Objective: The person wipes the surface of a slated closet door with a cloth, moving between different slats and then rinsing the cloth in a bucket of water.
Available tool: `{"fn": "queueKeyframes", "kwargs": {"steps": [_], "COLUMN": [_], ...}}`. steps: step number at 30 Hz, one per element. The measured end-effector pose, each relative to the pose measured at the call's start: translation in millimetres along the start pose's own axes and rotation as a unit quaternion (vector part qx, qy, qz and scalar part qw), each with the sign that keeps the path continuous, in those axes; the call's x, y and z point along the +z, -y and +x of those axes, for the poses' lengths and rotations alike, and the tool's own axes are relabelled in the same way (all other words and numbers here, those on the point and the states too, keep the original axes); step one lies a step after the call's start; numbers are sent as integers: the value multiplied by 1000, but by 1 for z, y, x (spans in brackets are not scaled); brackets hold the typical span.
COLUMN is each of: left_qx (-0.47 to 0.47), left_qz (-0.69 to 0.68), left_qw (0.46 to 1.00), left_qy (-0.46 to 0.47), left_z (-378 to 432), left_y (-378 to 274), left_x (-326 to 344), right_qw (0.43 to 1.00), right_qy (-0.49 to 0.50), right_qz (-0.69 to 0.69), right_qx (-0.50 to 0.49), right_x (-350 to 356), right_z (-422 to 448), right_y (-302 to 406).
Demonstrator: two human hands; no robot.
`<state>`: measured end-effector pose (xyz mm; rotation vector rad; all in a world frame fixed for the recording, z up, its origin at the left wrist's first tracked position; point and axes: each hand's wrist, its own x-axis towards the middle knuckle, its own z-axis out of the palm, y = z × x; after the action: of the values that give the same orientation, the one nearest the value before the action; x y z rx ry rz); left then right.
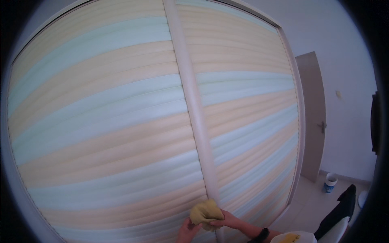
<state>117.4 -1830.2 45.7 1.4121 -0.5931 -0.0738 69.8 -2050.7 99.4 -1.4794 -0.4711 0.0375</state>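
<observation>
A crumpled yellow cloth (206,214) is held between both hands low in the view, in front of the pale central upright (197,121) of a large wardrobe front. My left hand (187,229) grips the cloth's lower left edge between thumb and fingers. On the cloth's right side, my right hand (226,219) pinches it, the thumb across the front. A black band (263,235) is around the right wrist. Behind the cloth, the wardrobe panels (121,91) carry padded-looking horizontal bands in cream, peach and pale mint.
To the right stands a partly turned brown door (311,121) with a metal handle. A white and blue bucket (329,183) sits on the tiled floor (310,194). A white chair (337,232) with dark fabric (340,209) over it is at the lower right.
</observation>
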Motion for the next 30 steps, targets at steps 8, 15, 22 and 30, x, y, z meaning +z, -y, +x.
{"fn": "queueKeyframes", "kwargs": {"steps": [8,15,22,30], "left_qx": [-59,-91,-66,-80], "left_qz": [-6,95,234,260], "left_qw": [997,983,911,846], "left_qy": [-58,127,333,459], "left_z": [-4,-16,-39,-44], "left_y": [-16,26,13,24], "left_x": [24,60,83,123], "right_qw": [950,957,854,752], "right_qy": [-285,-256,-337,-424], "right_qz": [129,134,389,502], "right_qx": [-26,-14,79,52], "right_x": [-19,21,55,54], "right_z": [-35,-78,-123,-177], "right_y": [-48,-63,-98,-102]}}
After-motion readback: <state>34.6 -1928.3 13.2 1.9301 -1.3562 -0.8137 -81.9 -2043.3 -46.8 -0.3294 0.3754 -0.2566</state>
